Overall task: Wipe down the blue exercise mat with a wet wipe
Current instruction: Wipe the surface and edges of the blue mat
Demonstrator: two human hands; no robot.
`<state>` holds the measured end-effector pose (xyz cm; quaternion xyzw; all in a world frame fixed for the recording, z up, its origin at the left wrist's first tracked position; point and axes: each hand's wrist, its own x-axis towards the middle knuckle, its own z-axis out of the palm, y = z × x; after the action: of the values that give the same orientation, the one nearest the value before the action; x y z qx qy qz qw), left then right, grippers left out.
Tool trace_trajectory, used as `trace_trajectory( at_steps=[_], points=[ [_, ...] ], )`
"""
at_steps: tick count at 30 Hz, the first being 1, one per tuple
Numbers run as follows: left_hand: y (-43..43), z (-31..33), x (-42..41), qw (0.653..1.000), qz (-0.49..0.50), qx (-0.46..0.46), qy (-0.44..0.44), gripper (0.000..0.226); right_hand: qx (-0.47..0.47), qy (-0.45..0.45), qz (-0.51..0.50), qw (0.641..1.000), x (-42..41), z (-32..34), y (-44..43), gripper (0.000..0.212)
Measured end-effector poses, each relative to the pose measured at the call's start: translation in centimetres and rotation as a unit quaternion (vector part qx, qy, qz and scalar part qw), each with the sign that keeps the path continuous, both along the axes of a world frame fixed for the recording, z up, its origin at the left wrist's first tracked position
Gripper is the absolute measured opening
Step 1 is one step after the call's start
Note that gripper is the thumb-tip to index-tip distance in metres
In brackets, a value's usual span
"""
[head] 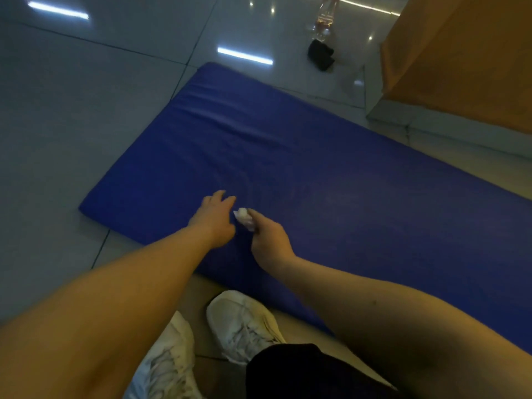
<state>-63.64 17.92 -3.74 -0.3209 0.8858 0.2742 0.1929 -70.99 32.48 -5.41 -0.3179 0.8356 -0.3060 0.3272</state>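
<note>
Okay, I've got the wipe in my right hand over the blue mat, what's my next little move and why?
Probably press the wet wipe flat onto the blue mat and begin a stroke. The right hand pinches it bunched at the fingertips, the left hand lies open beside it, and most of the mat stretches away beyond.

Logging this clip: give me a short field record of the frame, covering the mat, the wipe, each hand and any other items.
mat: blue exercise mat, flat on tiled floor
wipe: white wet wipe, bunched, over the mat; contact unclear
right hand: right hand pinches the wipe
left hand: left hand, fingers extended, beside the wipe
beyond mat: clear bottle, black item
near edge: white shoes
</note>
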Motion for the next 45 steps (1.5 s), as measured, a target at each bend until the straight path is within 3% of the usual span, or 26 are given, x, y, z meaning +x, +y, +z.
trace_trajectory(
  at_steps=[2,4,6,7,15,20,23,26,28,32,33,37,39,41,42,45],
  points=[
    [1.1,1.4,-0.2,0.991,0.057,0.104,0.066,0.072,-0.034,-0.097,-0.066,0.993,-0.3,1.1,-0.5,0.054],
    [1.9,3.2,-0.3,0.978,0.093,0.156,0.099,0.054,-0.051,-0.080,-0.091,0.991,-0.8,2.8,-0.8,0.039],
    [2.4,5.3,-0.1,0.977,0.101,0.150,0.109,0.023,-0.065,-0.054,-0.121,0.989,-1.3,5.2,-0.7,0.031],
    [2.4,6.3,-0.1,0.977,0.108,0.146,0.112,0.020,-0.067,-0.051,-0.136,0.987,-1.8,6.0,-0.7,0.031],
    [3.0,14.6,1.9,0.969,0.138,0.137,0.151,0.034,-0.003,0.017,-0.144,0.989,-2.6,14.1,-0.8,0.038],
    [3.5,17.5,2.8,0.954,0.139,0.133,0.230,0.039,0.021,0.078,-0.077,0.994,-2.0,18.2,-1.7,0.015],
    [4.0,18.4,3.7,0.946,0.150,0.133,0.255,0.040,0.058,-0.006,-0.035,0.998,-0.6,20.3,-1.6,0.026],
    [4.2,18.9,5.0,0.939,0.166,0.139,0.268,0.040,0.102,-0.073,-0.023,0.992,1.9,22.2,-1.1,0.012],
    [3.9,18.4,5.3,0.933,0.180,0.143,0.275,0.036,0.107,-0.108,-0.038,0.988,2.7,22.0,-1.3,0.019],
    [3.3,15.6,5.4,0.932,0.201,0.157,0.256,0.036,0.092,-0.042,-0.081,0.992,3.0,18.0,-2.4,0.013],
    [3.2,14.6,5.2,0.932,0.206,0.163,0.250,0.036,0.083,-0.061,-0.100,0.990,3.0,16.8,-2.5,0.013],
    [3.2,10.3,4.9,0.925,0.238,0.207,0.213,0.035,0.054,-0.293,-0.184,0.937,3.3,12.7,-2.2,0.013],
    [3.1,8.1,4.7,0.920,0.244,0.239,0.189,0.044,0.028,-0.322,-0.226,0.919,2.8,10.3,-1.5,0.019],
    [3.0,6.1,4.4,0.910,0.251,0.283,0.169,0.048,0.026,-0.275,-0.255,0.927,1.6,7.2,-0.4,0.022],
    [3.0,5.1,4.3,0.909,0.248,0.292,0.160,0.046,0.039,-0.208,-0.245,0.946,0.5,5.6,0.2,0.016],
    [2.0,2.6,4.4,0.961,0.185,0.179,0.101,0.038,0.089,0.022,-0.184,0.979,-2.7,2.1,2.7,0.006]
  ],
)
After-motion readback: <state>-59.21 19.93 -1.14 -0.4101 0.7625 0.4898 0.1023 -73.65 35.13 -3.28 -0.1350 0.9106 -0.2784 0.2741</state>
